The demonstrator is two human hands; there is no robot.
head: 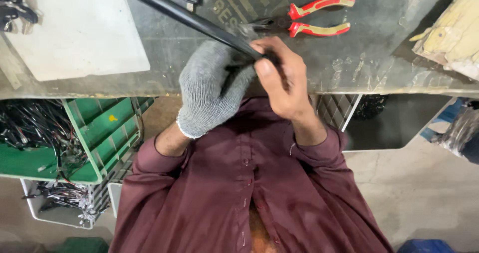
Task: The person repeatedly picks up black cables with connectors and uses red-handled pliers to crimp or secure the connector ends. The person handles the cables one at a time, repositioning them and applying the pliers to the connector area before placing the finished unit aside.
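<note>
Head view looks down on a dark, scuffed worktop (379,58) across the top of the frame, with a white board (80,28) at upper left, a green crate (107,133) of wires at lower left and red-handled pliers (309,21) at upper centre. At the worktop's near edge a long black tube (184,14) slants from top centre to the middle, where the grey-gloved left hand (207,91) is curled around its end. Pinching that tip is the bare right hand (282,78), fingers closed; fitting the end looks underway, needing a firm grip.
</note>
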